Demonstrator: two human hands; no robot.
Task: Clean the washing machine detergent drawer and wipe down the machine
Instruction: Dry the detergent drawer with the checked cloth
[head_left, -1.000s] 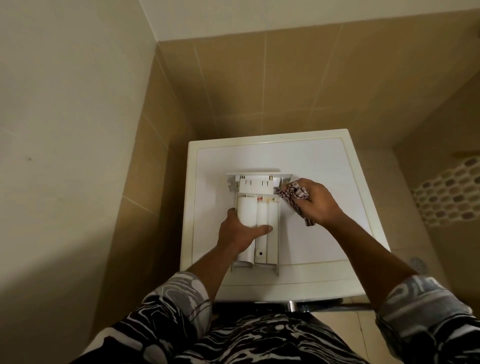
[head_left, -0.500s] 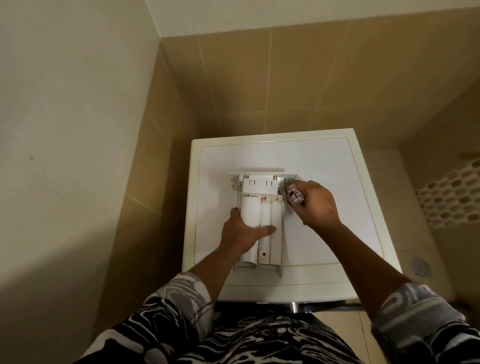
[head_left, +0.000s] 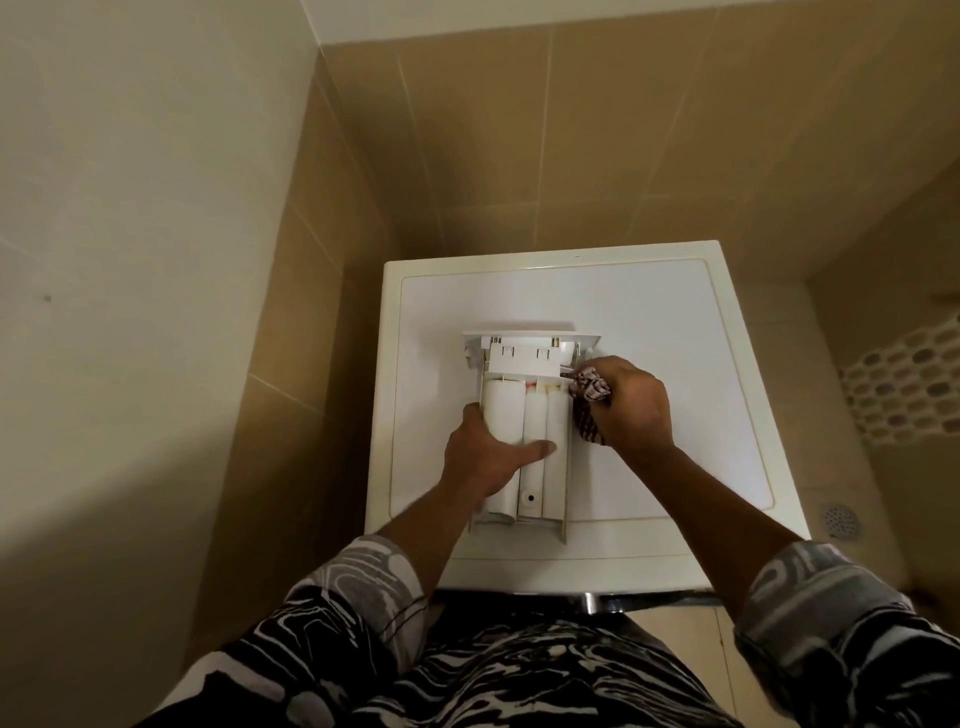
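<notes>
The white detergent drawer (head_left: 524, 410) lies upside down on the flat top of the washing machine (head_left: 670, 332), its front panel pointing to the back wall. My left hand (head_left: 485, 457) grips the drawer across its middle, thumb laid over the ridges and fingers curled round the left side. My right hand (head_left: 631, 408) holds a bunched checked cloth (head_left: 589, 392) against the drawer's right edge, near the front panel. Reddish stains show at the far end of the ridges.
Tan tiled walls close in behind and to the left of the machine. A floor drain (head_left: 839, 519) sits on the tiles to the right, with a patterned mat (head_left: 904, 389) beyond it. The machine's chrome door rim (head_left: 597, 600) shows below the front edge.
My right hand has pulled the cloth into a tighter bunch and pressed it closer against the drawer's right edge. My left hand keeps its hold on the drawer.
</notes>
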